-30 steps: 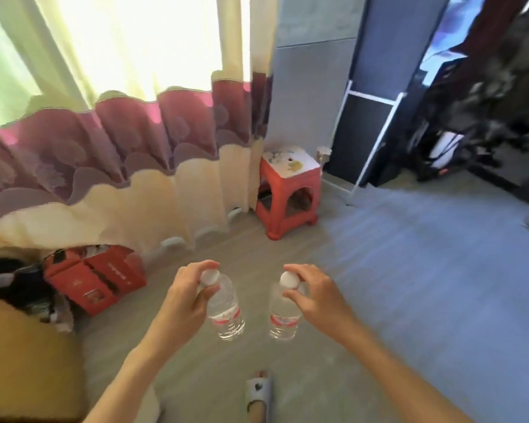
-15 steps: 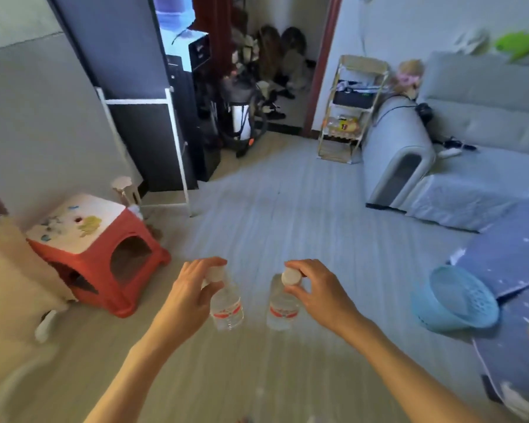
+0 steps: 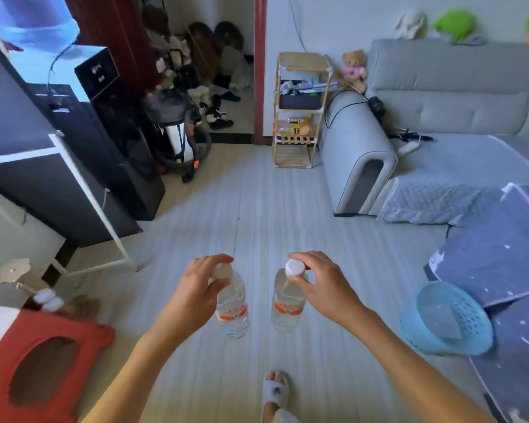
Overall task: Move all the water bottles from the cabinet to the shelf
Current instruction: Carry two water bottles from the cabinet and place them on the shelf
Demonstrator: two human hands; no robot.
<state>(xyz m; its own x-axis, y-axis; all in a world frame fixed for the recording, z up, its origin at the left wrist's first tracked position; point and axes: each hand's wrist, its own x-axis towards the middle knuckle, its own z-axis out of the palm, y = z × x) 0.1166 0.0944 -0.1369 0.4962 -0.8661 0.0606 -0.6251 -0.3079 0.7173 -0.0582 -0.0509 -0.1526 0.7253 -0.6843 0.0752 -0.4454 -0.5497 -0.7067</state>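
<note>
I carry two bottles by their caps, so they hang upright; left hand point(image 3: 196, 294) pinches left bottle point(image 3: 232, 306); right hand point(image 3: 324, 288) pinches right bottle point(image 3: 287, 303); shelf point(image 3: 300, 111) ahead.

The view swings right from the curtained window: the red stool point(image 3: 43, 361) slides to the lower left corner, and the wooden shelf point(image 3: 300, 111), grey sofa point(image 3: 440, 96) and blue basket point(image 3: 446, 319) come into sight (the shelf now nearer than half a second ago). A slippered foot point(image 3: 275, 389) reappears below.
</note>
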